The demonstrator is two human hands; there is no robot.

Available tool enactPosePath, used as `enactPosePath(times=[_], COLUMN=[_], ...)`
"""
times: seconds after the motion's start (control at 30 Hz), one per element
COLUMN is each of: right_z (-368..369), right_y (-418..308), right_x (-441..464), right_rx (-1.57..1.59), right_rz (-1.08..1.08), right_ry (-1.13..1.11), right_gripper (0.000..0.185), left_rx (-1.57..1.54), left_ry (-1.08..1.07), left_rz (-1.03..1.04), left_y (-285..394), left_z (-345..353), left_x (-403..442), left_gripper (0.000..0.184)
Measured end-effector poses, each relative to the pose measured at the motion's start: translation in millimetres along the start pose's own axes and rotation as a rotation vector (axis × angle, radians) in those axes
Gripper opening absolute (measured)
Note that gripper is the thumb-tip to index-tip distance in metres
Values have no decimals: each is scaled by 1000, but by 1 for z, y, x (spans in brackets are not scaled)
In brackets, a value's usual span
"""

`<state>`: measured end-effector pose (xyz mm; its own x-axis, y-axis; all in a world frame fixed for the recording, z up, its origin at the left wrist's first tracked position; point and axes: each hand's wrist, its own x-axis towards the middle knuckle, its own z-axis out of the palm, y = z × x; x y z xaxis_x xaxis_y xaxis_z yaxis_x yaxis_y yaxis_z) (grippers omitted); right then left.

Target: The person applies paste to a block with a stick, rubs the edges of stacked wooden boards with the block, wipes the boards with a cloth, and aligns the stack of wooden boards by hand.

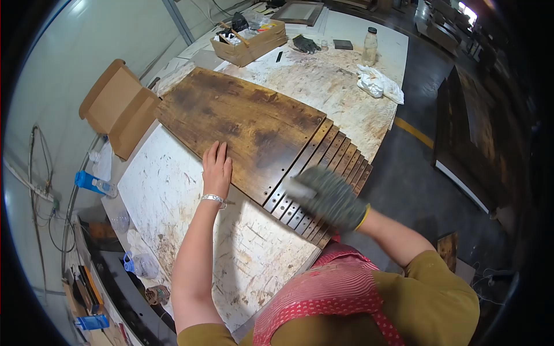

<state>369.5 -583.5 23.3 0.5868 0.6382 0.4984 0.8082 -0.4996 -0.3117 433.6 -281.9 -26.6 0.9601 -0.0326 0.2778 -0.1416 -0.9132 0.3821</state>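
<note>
While bare left hand (217, 167) lies flat on top board (248, 124), fingers nearly together, gloved right hand (328, 197) grips small pale object (299, 188), blurred, at stepped ends of lower boards (345, 154). Boards lie stacked on stained white table (164, 181), open cardboard box (128, 124) near far left corner, lidded bottle (370, 49) well apart.

A lone head-worn view looks forward and steeply down from above, its rim apparently warped.
</note>
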Motion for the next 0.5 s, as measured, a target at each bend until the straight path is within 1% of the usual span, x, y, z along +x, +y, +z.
enactPosePath(times=[0.03,0.07,0.13,0.17,0.23,0.3,0.33,0.37,0.4,0.43,0.5], right_z=[-10,-13,-20,-22,-14,-5,-2,-2,-3,5,5], right_y=[14,33,67,74,82,64,48,16,-6,-21,-22], right_x=[3,1,0,6,8,4,1,11,13,9,8], right_rx=[103,109,21,-24,-135,-246,-377,-175,-157,-38,-10], right_rz=[371,502,476,544,437,274,-111,175,107,135,90], right_ry=[-22,53,119,114,138,109,202,-24,-154,-107,-51], right_gripper=[43,44,43,40,34,31,27,24,24,27,31], left_rx=[-4,5,16,23,32,46,46,27,6,5,64], left_ry=[1,19,36,39,44,41,41,14,-15,-17,41], left_rz=[-8,5,20,28,40,15,14,1,-9,-5,36], left_y=[0,1,0,-1,-1,-1,-1,-1,0,0,-4], left_z=[0,0,1,1,3,3,2,-1,-1,1,4], left_x=[0,0,-1,-1,-1,0,0,0,0,1,0], left_gripper=[45,45,44,44,44,44,44,45,46,46,44])
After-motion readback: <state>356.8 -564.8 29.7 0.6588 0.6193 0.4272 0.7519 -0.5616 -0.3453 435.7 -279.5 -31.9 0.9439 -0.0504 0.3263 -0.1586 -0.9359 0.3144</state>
